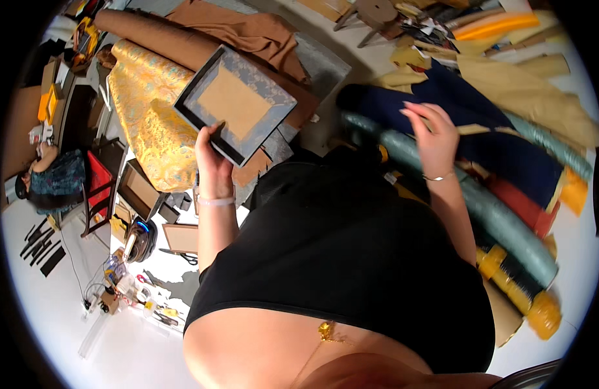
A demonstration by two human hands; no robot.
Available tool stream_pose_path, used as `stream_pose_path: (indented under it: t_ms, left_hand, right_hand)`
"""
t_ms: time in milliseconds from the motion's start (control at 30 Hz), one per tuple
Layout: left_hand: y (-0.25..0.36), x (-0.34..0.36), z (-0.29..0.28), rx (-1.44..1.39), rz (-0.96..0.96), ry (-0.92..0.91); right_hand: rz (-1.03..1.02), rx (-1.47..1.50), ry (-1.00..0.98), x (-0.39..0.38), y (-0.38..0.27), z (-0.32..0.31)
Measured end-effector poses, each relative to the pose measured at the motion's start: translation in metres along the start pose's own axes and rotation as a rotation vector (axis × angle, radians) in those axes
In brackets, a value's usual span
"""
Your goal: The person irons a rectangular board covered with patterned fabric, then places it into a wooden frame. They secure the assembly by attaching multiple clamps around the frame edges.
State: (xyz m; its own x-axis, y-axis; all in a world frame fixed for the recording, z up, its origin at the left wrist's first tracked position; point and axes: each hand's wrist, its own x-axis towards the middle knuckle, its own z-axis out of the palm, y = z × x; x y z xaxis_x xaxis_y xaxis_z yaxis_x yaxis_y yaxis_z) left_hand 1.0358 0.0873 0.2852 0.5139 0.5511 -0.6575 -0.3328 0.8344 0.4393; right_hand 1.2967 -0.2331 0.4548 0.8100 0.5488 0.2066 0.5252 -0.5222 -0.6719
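My left hand (213, 165) grips a shallow rectangular box (238, 102) by its near edge, thumb over the rim. Dark walls surround its grey patterned lining, and a tan rectangle fills the middle of the floor. The box is tilted, with its inside facing up toward me. Off to the right, my right hand (437, 135) is raised in the air with loosely bent fingers and nothing visible in it. Below that hand lie navy fabric (520, 162) and a teal fabric roll (500, 223). Yellow floral brocade (150, 117) spreads just left of the box.
Behind the box lie a brown fabric roll (150, 39) and loose brown cloth (247, 32). At left are an open box (140, 191), a device with a blue light (142, 236) and scissors (182, 256). Another person (59, 181) sits by a red chair (99, 188).
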Motion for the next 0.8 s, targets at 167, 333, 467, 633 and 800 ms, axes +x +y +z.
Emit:
stream_pose_path:
  t_ms: [167,333,467,633,800]
  left_hand:
    - [0.021,0.046,0.079,-0.035,0.013,-0.049]
    - [0.005,0.104,0.138,-0.059,0.02,0.024]
    - [-0.01,0.138,0.166,-0.102,0.051,0.06]
    - [-0.029,0.173,0.182,-0.15,0.139,0.324]
    - [-0.07,0.214,0.198,-0.236,0.278,0.524]
  right_hand:
    - [0.313,-0.076,-0.039,0.039,0.078,-0.022]
    - [0.482,0.041,-0.07,0.069,0.205,-0.025]
    - [0.55,-0.005,-0.126,0.125,0.296,-0.007]
    - [0.675,-0.252,-0.428,0.248,0.39,0.033]
    - [0.251,-0.409,-0.781,0.39,0.543,0.057]
